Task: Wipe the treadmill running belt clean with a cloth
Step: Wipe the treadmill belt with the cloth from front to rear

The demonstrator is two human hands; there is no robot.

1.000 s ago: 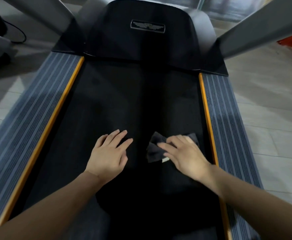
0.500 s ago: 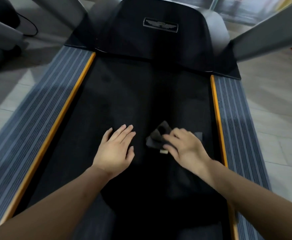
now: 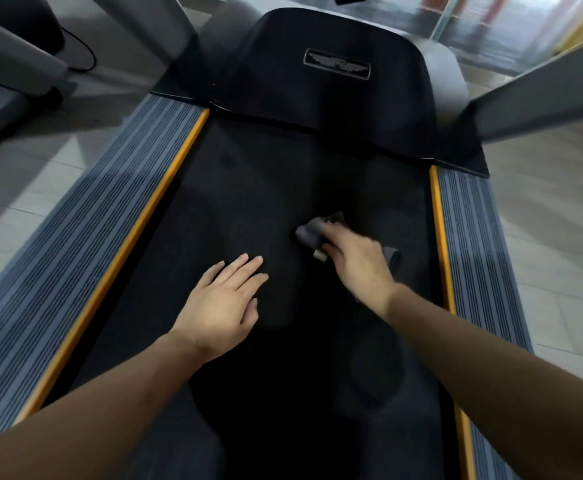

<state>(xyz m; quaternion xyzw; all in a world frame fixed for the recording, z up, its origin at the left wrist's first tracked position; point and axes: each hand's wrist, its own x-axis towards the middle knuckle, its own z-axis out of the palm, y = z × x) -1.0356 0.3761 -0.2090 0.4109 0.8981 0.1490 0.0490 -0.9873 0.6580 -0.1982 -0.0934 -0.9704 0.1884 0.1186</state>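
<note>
Mid-wipe, by the look of it — cloth [image 3: 312,233] down on the belt [image 3: 248,202], right of centre, just past the halfway line toward the hood [image 3: 335,98]. Pressed under the right hand [image 3: 356,261], fingers blurred, apparently curled over it. Left hand [image 3: 224,303] flat on the belt, fingers straight and close together. Dark grey, crumpled, pale tag showing. No clear line between wiped and unwiped — most of the belt likely left.
</note>
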